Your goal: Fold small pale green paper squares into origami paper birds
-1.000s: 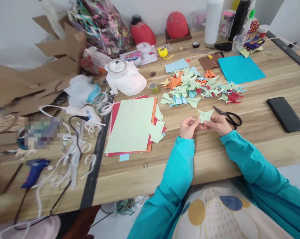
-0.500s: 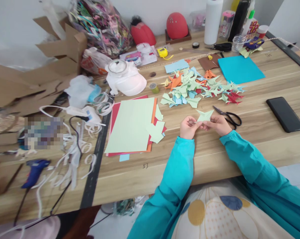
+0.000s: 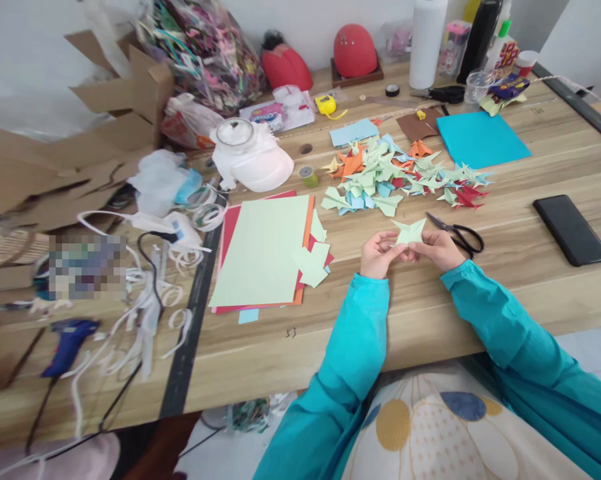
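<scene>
Between my two hands is a pale green folded paper piece (image 3: 410,231) with pointed corners spread to the sides. My left hand (image 3: 379,253) pinches its lower left edge, thumb on top. My right hand (image 3: 436,249) pinches its lower right edge, and the thumbs nearly meet. Black-handled scissors (image 3: 460,237) lie just beyond my right hand. Farther back is a heap of folded paper cranes (image 3: 375,173) in green, orange, blue and red. To the left, pale green sheets (image 3: 260,253) lie on red and orange ones, with small green paper pieces (image 3: 314,265) at their edge.
A black phone (image 3: 573,230) lies at the right. Blue paper (image 3: 483,140), a thread spool (image 3: 308,176) and a yellow tape measure (image 3: 325,105) are farther back. A blue glue gun (image 3: 70,347), a white power strip (image 3: 168,230) and cardboard boxes (image 3: 125,133) crowd the left.
The folded paper has shifted very slightly left and down in my fingers. Both hands keep their pinch on it; the things on the table stay where they were.
</scene>
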Demonstrator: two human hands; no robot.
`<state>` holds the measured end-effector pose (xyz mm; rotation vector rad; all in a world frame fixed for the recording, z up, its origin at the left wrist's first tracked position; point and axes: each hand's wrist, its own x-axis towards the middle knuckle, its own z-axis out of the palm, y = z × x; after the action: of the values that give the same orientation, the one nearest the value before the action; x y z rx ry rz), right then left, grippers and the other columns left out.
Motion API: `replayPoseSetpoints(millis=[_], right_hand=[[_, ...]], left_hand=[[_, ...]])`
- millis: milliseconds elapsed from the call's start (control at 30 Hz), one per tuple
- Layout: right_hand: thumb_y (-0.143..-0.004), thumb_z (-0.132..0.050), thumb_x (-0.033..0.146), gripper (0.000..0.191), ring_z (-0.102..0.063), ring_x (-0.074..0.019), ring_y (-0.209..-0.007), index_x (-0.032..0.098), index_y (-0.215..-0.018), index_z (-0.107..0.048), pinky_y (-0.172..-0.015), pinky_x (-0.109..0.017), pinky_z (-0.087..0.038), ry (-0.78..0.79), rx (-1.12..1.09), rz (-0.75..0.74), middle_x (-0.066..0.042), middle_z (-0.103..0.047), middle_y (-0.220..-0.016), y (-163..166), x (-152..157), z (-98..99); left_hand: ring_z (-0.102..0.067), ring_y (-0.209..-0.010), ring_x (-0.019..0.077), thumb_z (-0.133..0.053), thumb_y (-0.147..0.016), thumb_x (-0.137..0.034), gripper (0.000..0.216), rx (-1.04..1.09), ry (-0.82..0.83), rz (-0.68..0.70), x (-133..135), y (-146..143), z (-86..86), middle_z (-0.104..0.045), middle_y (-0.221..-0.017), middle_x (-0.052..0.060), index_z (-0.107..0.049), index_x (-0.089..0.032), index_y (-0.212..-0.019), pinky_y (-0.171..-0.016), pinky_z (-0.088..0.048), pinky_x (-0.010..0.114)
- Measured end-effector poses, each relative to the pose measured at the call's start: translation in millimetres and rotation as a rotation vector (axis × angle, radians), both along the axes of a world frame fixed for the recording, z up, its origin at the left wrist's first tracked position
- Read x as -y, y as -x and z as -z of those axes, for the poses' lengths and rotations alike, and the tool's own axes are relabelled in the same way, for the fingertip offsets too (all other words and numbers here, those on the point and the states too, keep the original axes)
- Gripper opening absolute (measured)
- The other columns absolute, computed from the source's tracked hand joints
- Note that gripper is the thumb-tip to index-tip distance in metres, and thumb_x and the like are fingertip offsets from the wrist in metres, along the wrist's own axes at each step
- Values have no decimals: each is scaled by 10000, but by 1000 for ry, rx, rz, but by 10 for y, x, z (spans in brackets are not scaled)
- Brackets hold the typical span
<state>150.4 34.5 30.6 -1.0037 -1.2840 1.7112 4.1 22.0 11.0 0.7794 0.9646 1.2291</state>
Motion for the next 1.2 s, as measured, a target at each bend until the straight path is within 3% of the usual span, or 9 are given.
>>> replayPoseSetpoints(millis=[133,400,600,800,1000,1200], right_hand=[[-591,-730,390,291,-556,-116,-473,121,-631,-627,-478,-249,-463,68,-75,19,-34,-630,-550,-16,-11,39],[-619,-729,321,223,-561,-110,-479,121,-672,-644,-469,-231,-450,97,-187,43,-30,-633,-556,-27,-9,97],[-613,-732,338,241,-550,-102,-465,119,-654,-640,-444,-214,-437,93,-141,94,-26,-619,-534,-28,-27,85],[-599,-724,399,293,-552,-108,-464,122,-615,-627,-472,-234,-462,-11,-12,67,-29,-626,-534,3,0,29],[-672,-664,410,281,-558,-109,-488,139,-611,-619,-512,-239,-468,-33,-13,90,-25,-630,-554,-19,6,-18],[-577,-738,373,276,-573,-120,-476,124,-574,-617,-499,-245,-481,-74,102,61,-41,-639,-540,12,10,-16]], left_hand=[[-617,-486,144,-776,-485,-313,524,75,56,42,19,6,-55,-657,-559,7,-584,-153,-946,-536,-511,263],[-660,-591,211,-735,-555,-376,504,133,64,46,30,4,-50,-696,-691,73,-606,-150,-987,-603,-552,340],[-663,-615,212,-701,-567,-465,542,135,67,-30,17,-32,-54,-658,-591,33,-594,-148,-993,-610,-542,326],[-629,-531,147,-790,-459,-299,578,-65,-50,-99,28,-32,-51,-660,-600,18,-597,-124,-975,-593,-510,271],[-602,-472,128,-774,-486,-293,518,-74,-19,-162,2,11,-5,-659,-605,25,-595,-115,-939,-530,-479,248],[-593,-490,117,-772,-482,-268,501,-145,-51,-130,25,-9,-76,-636,-574,5,-596,-108,-922,-549,-480,245]])
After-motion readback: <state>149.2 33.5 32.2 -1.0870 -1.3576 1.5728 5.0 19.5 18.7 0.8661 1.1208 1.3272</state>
